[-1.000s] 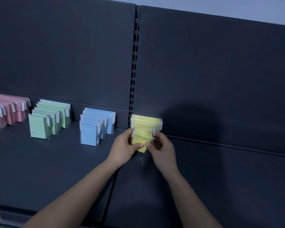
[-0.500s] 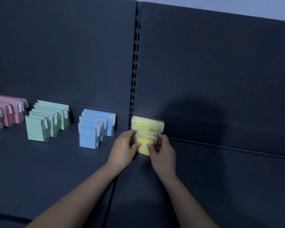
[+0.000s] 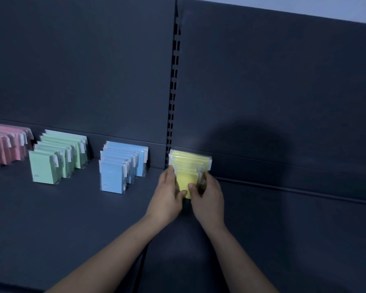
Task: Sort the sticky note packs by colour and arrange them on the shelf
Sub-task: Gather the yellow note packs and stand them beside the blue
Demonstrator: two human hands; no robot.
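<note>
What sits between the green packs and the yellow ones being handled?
In the head view, a row of blue packs stands between the green packs and the yellow packs, with bare shelf on either side.

Four rows of packs on one shelf (image 3: 72,218): one pink row (image 3: 6,149) at 9 o'clock, one green row (image 3: 42,168), one blue row (image 3: 111,176), one yellow row (image 3: 187,178) at centre. The packs overlap too much to count. Two hands at 6 o'clock: left hand (image 3: 167,195) and right hand (image 3: 207,199).

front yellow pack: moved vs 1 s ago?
Yes, slightly: the front yellow pack sits lower and further right of the slotted upright, in front of the yellow row.
</note>
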